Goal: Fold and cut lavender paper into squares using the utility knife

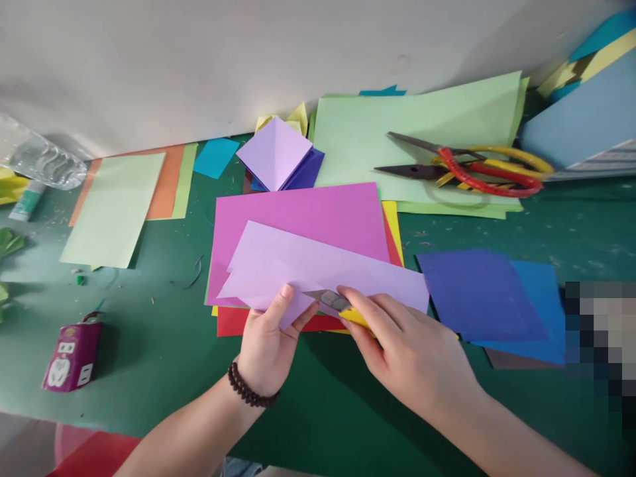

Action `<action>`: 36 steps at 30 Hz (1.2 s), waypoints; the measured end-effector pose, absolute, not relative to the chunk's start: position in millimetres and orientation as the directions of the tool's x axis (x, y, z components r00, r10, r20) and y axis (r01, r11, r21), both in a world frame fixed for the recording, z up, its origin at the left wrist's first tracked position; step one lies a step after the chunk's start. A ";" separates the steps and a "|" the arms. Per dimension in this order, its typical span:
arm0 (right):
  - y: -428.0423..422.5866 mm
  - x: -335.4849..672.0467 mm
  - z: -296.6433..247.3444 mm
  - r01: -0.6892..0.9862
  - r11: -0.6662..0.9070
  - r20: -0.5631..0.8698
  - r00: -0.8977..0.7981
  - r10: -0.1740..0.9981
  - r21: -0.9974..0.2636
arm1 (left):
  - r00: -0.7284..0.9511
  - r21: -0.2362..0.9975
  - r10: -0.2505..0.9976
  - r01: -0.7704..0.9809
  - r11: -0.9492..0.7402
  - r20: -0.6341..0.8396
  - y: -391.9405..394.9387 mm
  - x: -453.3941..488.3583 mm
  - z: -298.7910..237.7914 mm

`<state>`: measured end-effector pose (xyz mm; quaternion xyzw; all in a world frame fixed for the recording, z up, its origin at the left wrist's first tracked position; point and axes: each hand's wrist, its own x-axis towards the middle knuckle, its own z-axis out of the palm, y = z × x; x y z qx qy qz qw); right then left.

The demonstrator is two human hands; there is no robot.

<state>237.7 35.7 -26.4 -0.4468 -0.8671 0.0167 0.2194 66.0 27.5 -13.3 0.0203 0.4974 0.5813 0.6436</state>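
Left hand [271,338], thumb uppermost, pinching near edge of lilac paper [318,258]; right hand [415,344], knuckles up, at paper's near edge, grasping yellow utility knife [358,318], blade pointing left.

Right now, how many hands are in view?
2: the left hand holding the lilac paper, and the right hand holding a yellow-handled blade. The pixelated patch may hide more.

A pale grey wall [189,59] rises at twelve o'clock, softly shadowed toward two, behind a speckled green table [163,344] whose top catches paler light toward nine, while a red and pink object [99,456] shows beyond its edge at eight.
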 end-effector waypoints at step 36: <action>33.1 237.7 -24.3 0.759 0.614 0.369 -0.518 0.772 -0.219 | -0.228 0.652 0.766 -0.693 0.306 -0.602 26.1 60.2 -12.9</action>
